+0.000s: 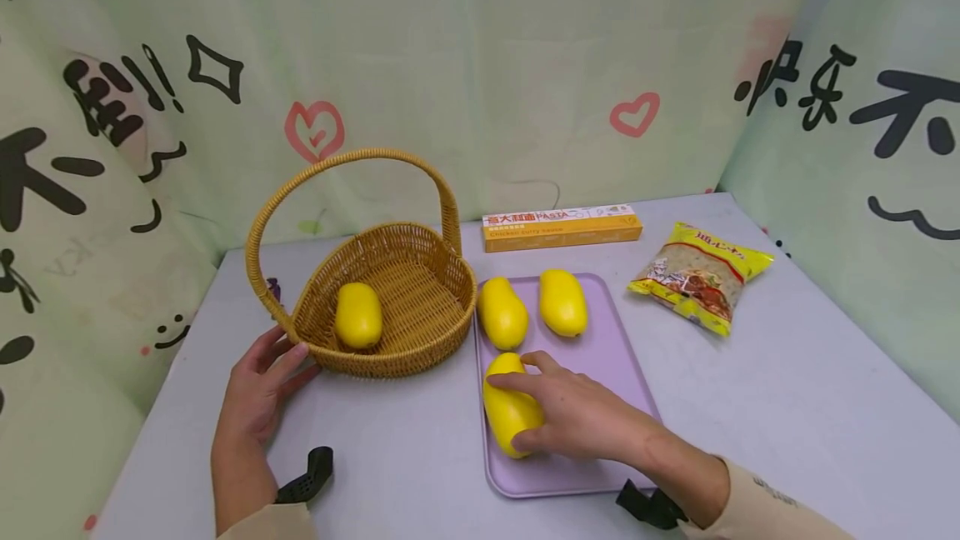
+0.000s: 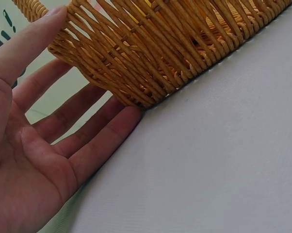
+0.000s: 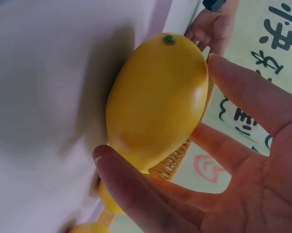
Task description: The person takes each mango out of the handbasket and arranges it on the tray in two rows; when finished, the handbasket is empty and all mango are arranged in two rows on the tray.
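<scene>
A wicker basket (image 1: pixel 378 361) with a tall arched handle stands at left, one yellow papaya (image 1: pixel 358 315) inside it. My left hand (image 1: pixel 262 386) holds the basket's left end, thumb at the rim by the handle's foot, fingers along the outer wall (image 2: pixel 136 53). On a lilac tray (image 1: pixel 600 407), my right hand (image 1: pixel 573 407) has thumb and fingers round the nearest papaya (image 1: pixel 506 407). The right wrist view shows this papaya (image 3: pixel 158 97) with a green stem end, thumb at one side and fingers at the other. Two more papayas (image 1: pixel 502 312) (image 1: pixel 562 302) lie farther back on the tray.
An orange and white pasta box (image 1: pixel 562 230) lies behind the tray. Right of it is a yellow food bag (image 1: pixel 701 276). A small purple thing (image 1: pixel 274 287) shows behind the basket's handle. A printed curtain (image 1: pixel 480 65) encloses the white table (image 1: pixel 787 407).
</scene>
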Tool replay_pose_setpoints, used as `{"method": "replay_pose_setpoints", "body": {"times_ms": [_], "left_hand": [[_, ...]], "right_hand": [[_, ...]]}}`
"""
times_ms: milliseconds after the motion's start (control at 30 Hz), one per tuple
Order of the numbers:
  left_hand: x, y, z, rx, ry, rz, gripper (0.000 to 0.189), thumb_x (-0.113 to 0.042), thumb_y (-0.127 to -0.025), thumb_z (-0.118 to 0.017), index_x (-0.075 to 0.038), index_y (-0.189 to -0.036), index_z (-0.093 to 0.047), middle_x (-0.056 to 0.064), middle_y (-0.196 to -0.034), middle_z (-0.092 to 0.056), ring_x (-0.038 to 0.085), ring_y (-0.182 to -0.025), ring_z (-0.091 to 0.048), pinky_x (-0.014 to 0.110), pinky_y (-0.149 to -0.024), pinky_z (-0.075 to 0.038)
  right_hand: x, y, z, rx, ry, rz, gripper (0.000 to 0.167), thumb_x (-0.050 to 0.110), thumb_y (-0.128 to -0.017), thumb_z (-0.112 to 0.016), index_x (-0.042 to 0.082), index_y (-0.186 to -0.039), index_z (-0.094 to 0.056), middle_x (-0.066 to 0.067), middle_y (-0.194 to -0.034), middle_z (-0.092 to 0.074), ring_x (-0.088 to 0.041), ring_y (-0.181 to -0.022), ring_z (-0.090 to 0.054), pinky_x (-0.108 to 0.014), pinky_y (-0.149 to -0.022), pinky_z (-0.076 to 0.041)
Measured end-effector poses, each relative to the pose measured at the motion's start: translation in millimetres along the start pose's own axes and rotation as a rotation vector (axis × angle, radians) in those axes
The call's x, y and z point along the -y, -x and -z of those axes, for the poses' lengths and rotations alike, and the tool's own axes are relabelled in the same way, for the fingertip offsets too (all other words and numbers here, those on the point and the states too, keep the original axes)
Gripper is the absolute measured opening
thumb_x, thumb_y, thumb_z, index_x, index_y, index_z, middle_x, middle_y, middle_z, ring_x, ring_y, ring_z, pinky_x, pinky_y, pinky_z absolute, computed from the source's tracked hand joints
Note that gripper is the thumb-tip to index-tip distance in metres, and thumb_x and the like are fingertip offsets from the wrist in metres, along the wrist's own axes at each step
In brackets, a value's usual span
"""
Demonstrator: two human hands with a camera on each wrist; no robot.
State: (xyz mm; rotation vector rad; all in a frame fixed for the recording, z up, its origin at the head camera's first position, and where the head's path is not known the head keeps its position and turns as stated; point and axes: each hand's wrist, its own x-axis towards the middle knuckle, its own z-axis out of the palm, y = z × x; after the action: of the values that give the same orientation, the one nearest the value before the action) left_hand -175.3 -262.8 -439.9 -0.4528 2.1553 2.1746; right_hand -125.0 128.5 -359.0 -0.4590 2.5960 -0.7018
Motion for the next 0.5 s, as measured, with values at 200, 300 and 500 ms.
{"method": "replay_pose_setpoints", "body": {"times_ms": [200, 300, 500], "left_hand": [[-0.5, 0.4, 0.2, -0.004, 0.002, 0.007, 0.076, -0.032, -0.098, -0.072, -0.023, -0.163, -0.034, 0.002, -0.154, -0.04, 0.002, -0.117, -0.059, 0.021, -0.093, -0.059], [-0.5, 0.3, 0.1, -0.006, 0.0, 0.011, 0.076, -0.032, -0.098, -0.073, -0.024, -0.163, -0.034, 0.002, -0.155, -0.04, 0.003, -0.117, -0.058, 0.021, -0.093, -0.059], [-0.3, 0.8, -0.2, -0.003, 0.003, 0.002, 0.077, -0.033, -0.097, -0.073, -0.023, -0.163, -0.035, 0.002, -0.151, -0.042, 0.003, -0.116, -0.059, 0.02, -0.092, -0.059]], "right_hand": [[3, 0.6, 3, -0.01, 0.03, -0.021, 0.069, 0.032, -0.08, -0.089, 0.039, -0.143, -0.062, -0.011, -0.157, -0.044, -0.026, -0.121, -0.062, -0.058, -0.1, -0.051], [4, 0.9, 6, -0.013, 0.043, -0.032, 0.068, 0.033, -0.081, -0.088, 0.041, -0.143, -0.061, -0.011, -0.157, -0.044, -0.026, -0.122, -0.062, -0.059, -0.098, -0.052], [8, 0.9, 14, -0.02, 0.072, -0.029, 0.065, 0.038, -0.085, -0.085, 0.04, -0.144, -0.059, -0.009, -0.156, -0.047, -0.027, -0.121, -0.062, -0.061, -0.099, -0.052]]}}
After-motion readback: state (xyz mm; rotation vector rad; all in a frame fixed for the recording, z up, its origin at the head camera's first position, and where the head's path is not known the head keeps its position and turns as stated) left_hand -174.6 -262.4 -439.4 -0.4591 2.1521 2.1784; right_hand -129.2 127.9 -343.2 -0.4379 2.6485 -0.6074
